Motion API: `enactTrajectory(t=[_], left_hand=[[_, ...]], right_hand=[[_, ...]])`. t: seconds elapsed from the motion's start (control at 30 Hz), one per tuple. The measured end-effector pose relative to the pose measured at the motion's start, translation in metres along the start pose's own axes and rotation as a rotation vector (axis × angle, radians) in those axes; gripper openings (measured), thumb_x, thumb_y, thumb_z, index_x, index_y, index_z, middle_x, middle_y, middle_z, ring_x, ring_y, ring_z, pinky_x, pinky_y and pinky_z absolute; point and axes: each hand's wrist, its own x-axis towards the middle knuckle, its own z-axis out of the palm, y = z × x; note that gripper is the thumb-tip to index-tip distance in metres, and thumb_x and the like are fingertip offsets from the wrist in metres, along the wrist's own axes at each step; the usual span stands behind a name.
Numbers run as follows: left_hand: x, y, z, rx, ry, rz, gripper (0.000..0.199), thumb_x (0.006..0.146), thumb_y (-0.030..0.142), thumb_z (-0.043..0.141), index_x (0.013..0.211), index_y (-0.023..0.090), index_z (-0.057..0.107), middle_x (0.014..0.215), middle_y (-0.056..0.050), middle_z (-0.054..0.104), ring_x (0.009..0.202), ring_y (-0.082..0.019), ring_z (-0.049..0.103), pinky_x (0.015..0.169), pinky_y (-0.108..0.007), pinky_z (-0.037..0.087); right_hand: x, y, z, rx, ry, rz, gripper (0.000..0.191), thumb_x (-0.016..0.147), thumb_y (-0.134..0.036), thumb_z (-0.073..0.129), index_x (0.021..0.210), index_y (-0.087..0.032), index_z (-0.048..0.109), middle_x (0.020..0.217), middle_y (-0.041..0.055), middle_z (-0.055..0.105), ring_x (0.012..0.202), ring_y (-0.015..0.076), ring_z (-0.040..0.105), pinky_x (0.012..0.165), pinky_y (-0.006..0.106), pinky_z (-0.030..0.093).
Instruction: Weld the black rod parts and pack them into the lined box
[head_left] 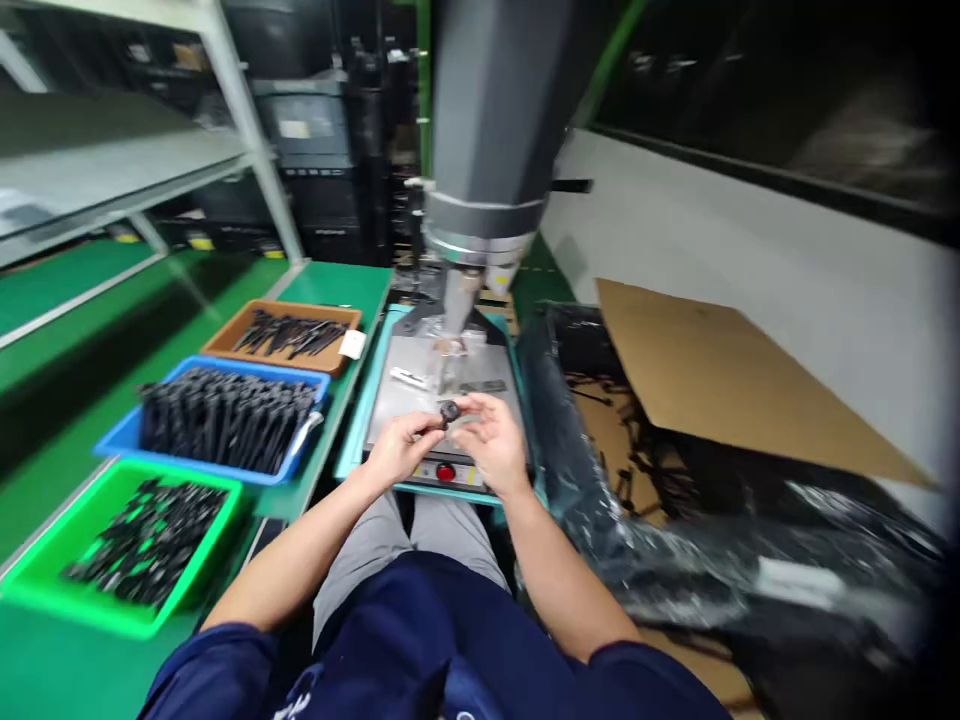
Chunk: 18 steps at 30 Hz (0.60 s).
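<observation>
Forearms bare, converging toward frame centre from the lower edge. Left hand [401, 445] curled, fingertips pinched together. Right hand [495, 440] close beside it, fingers loosely bent, palm turned left.

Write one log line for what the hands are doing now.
left hand: pinching small black part | right hand: pinching same part | place: above machine plate

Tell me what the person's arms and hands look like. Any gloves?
No gloves. Both the left hand and right hand are bare, and so are the forearms. Short navy blue sleeves cover only the upper arms. No watch, rings or markings show.
</observation>
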Motion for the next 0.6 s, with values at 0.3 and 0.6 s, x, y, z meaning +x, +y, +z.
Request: enactTrajectory(t=[0.3,0.6], left_hand=[[-0.087,-0.043,-0.187,0.464,0.66,-0.323,0.026,0.082,0.036,0.062,0.096,0.016,0.072,0.099,-0.006,0.073,0.089,-0.019,0.066,0.085,-0.029,0.049],[-0.142,-0.122,-0.311,0.867,0.73,-1.037,0.034,0.084,0.034,0.057,0.109,0.015,0.071,0.108,-0.01,0.073,0.098,-0.024,0.067,0.088,-0.032,0.049]], right_hand=[[-0.01,0.025,0.005,0.014,-0.088,0.125,0.036,0.074,-0.031,0.08,0.105,-0.023,0.063,0.087,0.0038,0.072,0.072,0.0151,0.068,0.064,0.028,0.057],[-0.018,0.037,-0.006,-0.041,-0.019,0.207,0.04,0.072,-0.035,0.081,0.104,-0.019,0.064,0.085,0.0059,0.073,0.069,0.0168,0.07,0.059,0.027,0.058]])
